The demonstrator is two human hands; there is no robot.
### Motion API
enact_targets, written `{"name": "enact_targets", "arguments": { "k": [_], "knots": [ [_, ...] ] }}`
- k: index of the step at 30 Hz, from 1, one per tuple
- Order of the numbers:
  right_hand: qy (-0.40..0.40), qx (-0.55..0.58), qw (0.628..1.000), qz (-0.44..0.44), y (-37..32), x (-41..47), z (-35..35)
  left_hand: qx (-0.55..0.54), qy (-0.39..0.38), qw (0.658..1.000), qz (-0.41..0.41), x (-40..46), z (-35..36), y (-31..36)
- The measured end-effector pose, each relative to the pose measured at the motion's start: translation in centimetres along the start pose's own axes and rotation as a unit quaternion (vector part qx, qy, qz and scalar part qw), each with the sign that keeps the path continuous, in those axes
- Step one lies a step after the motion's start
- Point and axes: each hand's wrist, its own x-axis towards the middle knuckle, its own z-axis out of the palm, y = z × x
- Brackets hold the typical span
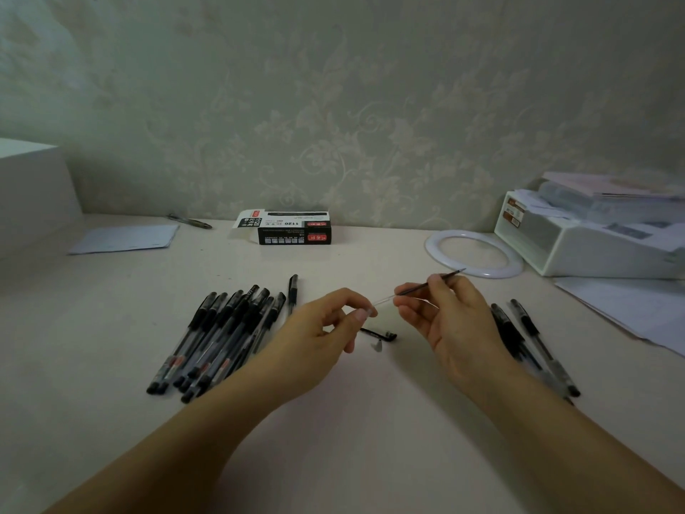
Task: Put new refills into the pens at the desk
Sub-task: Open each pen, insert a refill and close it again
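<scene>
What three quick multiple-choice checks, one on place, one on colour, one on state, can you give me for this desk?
1. The big pen pile lies:
A. left of both hands
B. inside the box
C. on the ring light

2. The ring light is:
A. red
B. white
C. black

3. The refill is:
A. lying on the desk
B. inside a barrel
C. held by the hands

Answers: 1 A, it lies beyond the left hand. 2 B, its rim is white. 3 C, the right hand pinches it above the desk, the left at its clear end.
</scene>
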Motion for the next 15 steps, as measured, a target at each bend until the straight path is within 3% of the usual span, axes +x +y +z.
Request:
{"name": "enact_targets", "arguments": {
  "k": [15],
  "knots": [
    [-0.037, -0.028, 0.999, -0.019, -0.09, -0.10, -0.28, 0.016, 0.003, 1.000, 0.010, 0.04, -0.20, 0.04]
  ]
}}
